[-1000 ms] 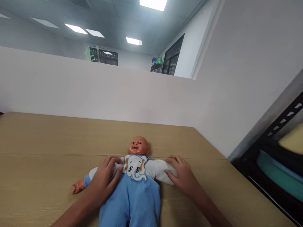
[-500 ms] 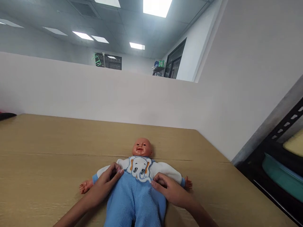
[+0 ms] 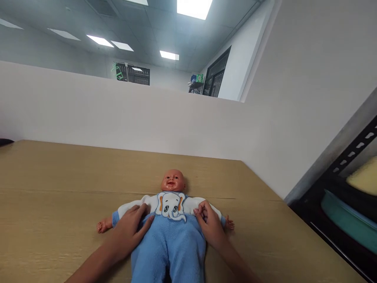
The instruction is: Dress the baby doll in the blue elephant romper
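Observation:
A baby doll lies on its back on the wooden table, head away from me and arms spread. It wears a white and blue romper with an elephant face on the chest. My left hand rests against the romper's left side, thumb apart on the blue cloth and fingers over the white sleeve; it is open. At the other side of the chest, my right hand is closed, its fingers curled and pinching the cloth by the sleeve. The doll's feet fall outside the view.
The wooden table has a seam across it behind the doll's shoulders. A low white partition wall runs along its far edge. On the right, a black shelf rack holds a teal container and something yellow.
My right hand has moved up along the doll's side, from the waist toward the sleeve. My left hand has flattened somewhat against the side. The elephant's trunk area lies smoother.

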A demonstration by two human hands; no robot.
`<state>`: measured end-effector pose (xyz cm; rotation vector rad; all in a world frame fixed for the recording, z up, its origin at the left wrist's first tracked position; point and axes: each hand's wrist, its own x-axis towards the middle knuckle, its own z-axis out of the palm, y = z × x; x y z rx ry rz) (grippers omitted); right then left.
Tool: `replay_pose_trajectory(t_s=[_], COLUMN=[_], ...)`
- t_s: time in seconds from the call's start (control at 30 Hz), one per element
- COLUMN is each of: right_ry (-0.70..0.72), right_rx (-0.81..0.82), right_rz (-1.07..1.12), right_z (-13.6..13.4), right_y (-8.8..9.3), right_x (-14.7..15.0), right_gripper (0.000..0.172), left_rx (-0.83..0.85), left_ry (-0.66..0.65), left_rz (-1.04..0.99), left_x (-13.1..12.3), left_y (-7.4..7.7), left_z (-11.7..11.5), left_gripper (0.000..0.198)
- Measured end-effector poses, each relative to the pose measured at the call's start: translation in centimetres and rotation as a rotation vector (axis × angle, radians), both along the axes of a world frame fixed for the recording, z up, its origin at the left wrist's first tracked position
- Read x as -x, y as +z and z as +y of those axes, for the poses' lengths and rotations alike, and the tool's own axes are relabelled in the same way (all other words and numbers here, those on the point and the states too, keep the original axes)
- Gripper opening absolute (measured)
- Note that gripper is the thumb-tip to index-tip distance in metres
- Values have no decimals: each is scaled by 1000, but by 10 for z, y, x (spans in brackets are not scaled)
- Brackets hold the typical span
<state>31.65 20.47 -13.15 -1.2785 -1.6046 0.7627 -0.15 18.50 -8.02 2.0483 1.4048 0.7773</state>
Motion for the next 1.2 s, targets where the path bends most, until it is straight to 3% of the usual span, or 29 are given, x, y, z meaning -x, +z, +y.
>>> replay_pose_trajectory(t_s=[0.17,0.2,0.27,0.37,0.43,0.5,0.6,0.7,0.8,0.9,1.0,1.07,1.13,1.2], right_ry=[82,125,190,79,-60,-141,-161,-136,-136,-165,-93,-43,-63,-174], right_rx=[2,-1,-14,-103,-224,-316,-341,-289,-314,-480,-690,-851,-1013,-1117], right_rz=[-79,-114,-191,-292,-389,-539,-726,-769,-802,-885,-977,-1006,-930,-639], right_z=[-25,-31,-43,-51,-49,-45,-37,-32,-31,-35,-40,-42,-42,-44], right_y=[0,1,2,7,10,10,3,3,30,84,144,171,181,169], right_x=[-17,-21,-26,-31,-36,-45,-62,-73,-70,-49,-14,11,30,42], right_gripper=[11,13,35,36,31,40,59,52,38,43,54,51,49,51], left_rx=[-56,-45,31,142,116,49,-37,-145,-301,-409,-397,-287,-207,-140], left_ry=[-106,-132,-190,-229,-161,-71,34,141,165,3,-181,-246,-263,-248], left_rz=[89,66,-19,-140,-131,-70,-25,-44,-33,-32,-103,-275,-361,-433], left_x=[21,26,33,34,31,27,27,30,21,-12,-58,-84,-98,-97], left_y=[-16,-19,-25,-27,-25,-24,-30,-33,-17,15,47,61,70,75], left_z=[-7,-10,-16,-21,-21,-17,-9,-6,-9,-11,3,20,36,48], left_gripper=[39,33,25,27,29,26,24,26,28,43,71,68,50,52])
